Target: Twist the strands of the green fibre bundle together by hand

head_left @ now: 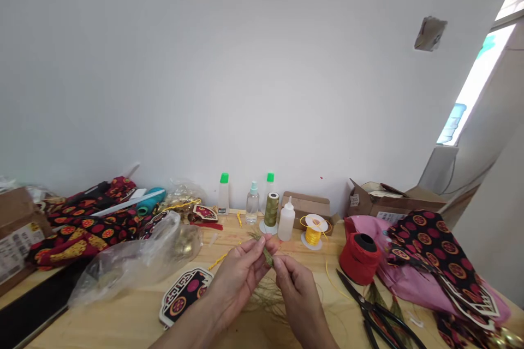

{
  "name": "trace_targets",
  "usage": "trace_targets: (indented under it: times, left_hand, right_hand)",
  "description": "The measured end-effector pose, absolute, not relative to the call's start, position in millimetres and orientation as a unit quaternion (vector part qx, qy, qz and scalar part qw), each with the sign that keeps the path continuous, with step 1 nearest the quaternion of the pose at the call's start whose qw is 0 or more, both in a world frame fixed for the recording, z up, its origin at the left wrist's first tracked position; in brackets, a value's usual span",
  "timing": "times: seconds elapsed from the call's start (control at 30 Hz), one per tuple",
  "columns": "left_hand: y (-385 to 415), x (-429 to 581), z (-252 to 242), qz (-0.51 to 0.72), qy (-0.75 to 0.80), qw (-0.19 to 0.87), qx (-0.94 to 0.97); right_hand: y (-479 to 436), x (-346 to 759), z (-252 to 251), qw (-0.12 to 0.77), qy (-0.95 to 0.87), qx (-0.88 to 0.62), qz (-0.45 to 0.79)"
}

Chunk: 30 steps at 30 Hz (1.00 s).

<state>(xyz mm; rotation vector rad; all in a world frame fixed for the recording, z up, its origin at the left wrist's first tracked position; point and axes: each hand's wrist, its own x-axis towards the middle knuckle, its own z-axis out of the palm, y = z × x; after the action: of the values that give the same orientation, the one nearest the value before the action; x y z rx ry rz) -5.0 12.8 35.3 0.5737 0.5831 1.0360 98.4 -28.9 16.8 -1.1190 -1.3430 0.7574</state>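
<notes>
A bundle of olive-green threads (pixel 267 256) runs between my two hands above the middle of the table. My left hand (pixel 245 264) pinches its upper part with thumb and fingers, and loose ends stick out above. Lower down, the fingertips of my right hand (pixel 295 283) are pressed together on the same bundle. Loose green strands (pixel 268 300) trail on the wood beneath. Beside my left forearm lies a flat dark patterned ornament with a white fretwork border (pixel 184 297), partly covered by that arm, with a yellow cord (pixel 220 260) near its top.
Black scissors (pixel 368 305) and a red thread cone (pixel 360 259) lie to the right. Along the back stand a green thread spool (pixel 272 211), a white squeeze bottle (pixel 287 221) and a yellow cord spool (pixel 314 232). A clear plastic bag (pixel 131 262) and patterned fabric (pixel 90 229) fill the left.
</notes>
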Motion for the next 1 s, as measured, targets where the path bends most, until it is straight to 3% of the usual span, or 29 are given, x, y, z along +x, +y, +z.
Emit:
trace_targets:
  times: [0.27, 0.6, 0.83, 1.0]
  left_hand:
    - [21.6, -6.3, 22.3, 0.528, 0.278, 0.768, 0.230]
    - [20.1, -14.2, 21.0, 0.556, 0.250, 0.762, 0.218]
    - [31.4, -27.8, 26.5, 0.579, 0.180, 0.787, 0.115]
    - [41.1, -36.3, 26.8, 0.576, 0.144, 0.801, 0.071]
  right_hand:
    - [-18.4, 98.2, 1.6, 0.602, -0.484, -0.426, 0.470]
    - [-19.4, 100.2, -2.7, 0.476, -0.549, -0.423, 0.542]
    - [-30.1, 111.2, 6.5, 0.398, -0.343, -0.270, 0.807]
    - [-32.1, 118.3, 10.0, 0.363, -0.327, -0.236, 0.840]
